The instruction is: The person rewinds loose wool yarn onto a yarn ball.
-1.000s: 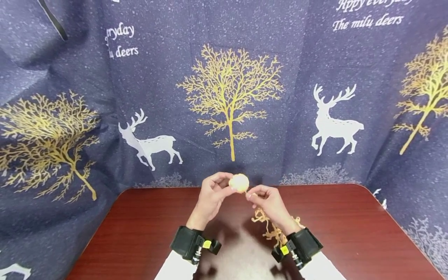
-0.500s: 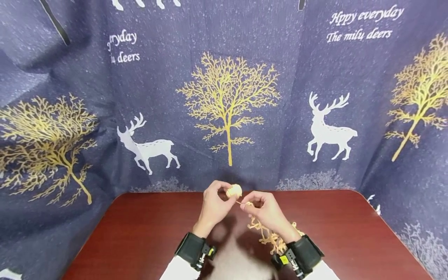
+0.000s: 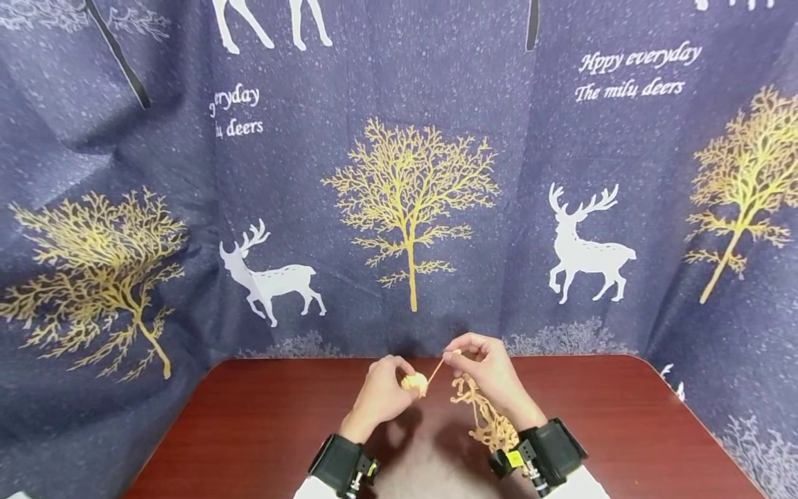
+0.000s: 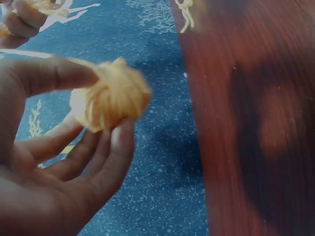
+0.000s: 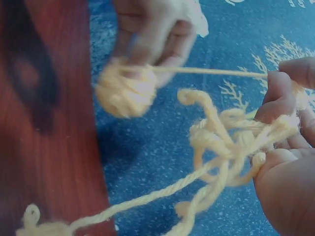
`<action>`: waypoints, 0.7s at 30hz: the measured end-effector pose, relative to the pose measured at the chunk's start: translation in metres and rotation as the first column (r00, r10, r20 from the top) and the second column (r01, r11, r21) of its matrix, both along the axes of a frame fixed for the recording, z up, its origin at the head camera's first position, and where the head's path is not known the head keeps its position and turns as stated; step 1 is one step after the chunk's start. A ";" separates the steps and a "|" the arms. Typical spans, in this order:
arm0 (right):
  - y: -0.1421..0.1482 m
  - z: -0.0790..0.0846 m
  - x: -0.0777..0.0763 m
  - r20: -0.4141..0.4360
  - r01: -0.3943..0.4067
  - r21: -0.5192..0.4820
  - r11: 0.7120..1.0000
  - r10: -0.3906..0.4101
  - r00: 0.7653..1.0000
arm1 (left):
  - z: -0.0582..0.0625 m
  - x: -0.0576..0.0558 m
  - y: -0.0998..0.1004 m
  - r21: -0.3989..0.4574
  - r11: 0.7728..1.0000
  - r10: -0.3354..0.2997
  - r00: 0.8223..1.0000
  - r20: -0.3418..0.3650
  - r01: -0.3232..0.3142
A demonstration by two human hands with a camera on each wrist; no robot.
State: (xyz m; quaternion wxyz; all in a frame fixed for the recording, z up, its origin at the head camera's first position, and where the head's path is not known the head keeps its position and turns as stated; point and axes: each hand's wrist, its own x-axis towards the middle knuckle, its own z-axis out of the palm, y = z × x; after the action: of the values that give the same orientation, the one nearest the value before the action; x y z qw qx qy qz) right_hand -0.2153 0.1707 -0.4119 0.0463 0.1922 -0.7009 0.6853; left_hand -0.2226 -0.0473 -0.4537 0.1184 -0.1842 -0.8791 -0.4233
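Left hand (image 3: 374, 396) here, thumb and fingers pinching the yarn ball (image 4: 115, 98), up above the red-brown table (image 3: 268, 416)! Out to the ball's right, the right hand (image 3: 492, 371) has thumb and fingertip together on the yarn strand (image 5: 211, 72), pulled straight from the ball. Loose yarn (image 3: 495, 430) loops down, right of the ball; behind the ball, a blue deer-print cloth (image 3: 399, 69).

High head view, yarn ball (image 4: 112, 98) in wrist close-ups

Yellow yarn ball (image 4: 114, 98) (red-brown table (image 3: 280, 416))
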 end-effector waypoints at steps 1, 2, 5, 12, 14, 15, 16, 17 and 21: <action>0.001 0.001 -0.002 0.001 0.008 -0.003 1.000 -0.008 1.000 | 0.000 0.001 -0.002 0.017 0.999 -0.040 0.999 0.034 0.039; 0.002 0.001 -0.004 0.003 0.018 -0.009 1.000 -0.018 1.000 | 0.001 0.001 -0.004 0.061 0.993 -0.105 0.992 0.075 0.100; 0.005 -0.001 -0.011 0.021 0.049 -0.026 0.998 -0.049 0.999 | 0.003 0.001 -0.011 0.283 0.902 -0.377 0.914 0.152 0.325; 0.003 -0.022 -0.014 0.039 0.037 0.007 0.999 -0.037 0.999 | 0.018 0.003 -0.015 0.643 0.518 -0.761 0.647 0.045 0.564; 0.000 -0.028 -0.013 0.043 -0.001 0.009 1.000 0.001 0.999 | 0.023 0.004 -0.013 0.699 0.455 -0.768 0.640 -0.007 0.553; -0.002 -0.031 -0.012 0.044 -0.014 0.015 1.000 0.013 0.999 | 0.025 0.004 -0.012 0.727 0.430 -0.762 0.647 -0.026 0.536; -0.004 -0.033 -0.011 0.046 -0.027 0.019 0.999 0.026 0.999 | 0.027 0.004 -0.011 0.755 0.412 -0.749 0.661 -0.039 0.511; -0.006 -0.035 -0.010 0.045 -0.035 0.027 0.999 0.034 0.998 | 0.028 0.005 -0.010 0.782 0.399 -0.730 0.682 -0.044 0.479; -0.015 -0.038 -0.002 0.029 -0.067 0.075 0.995 0.065 0.997 | 0.028 0.004 -0.002 0.858 0.424 -0.564 0.826 0.001 0.288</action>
State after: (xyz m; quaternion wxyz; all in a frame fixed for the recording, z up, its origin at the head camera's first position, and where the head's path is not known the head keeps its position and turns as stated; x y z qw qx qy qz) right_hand -0.2176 0.1558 -0.4497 0.0070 0.2075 -0.7202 0.6619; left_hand -0.2187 -0.0492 -0.4259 -0.0515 -0.2608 -0.5014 -0.8234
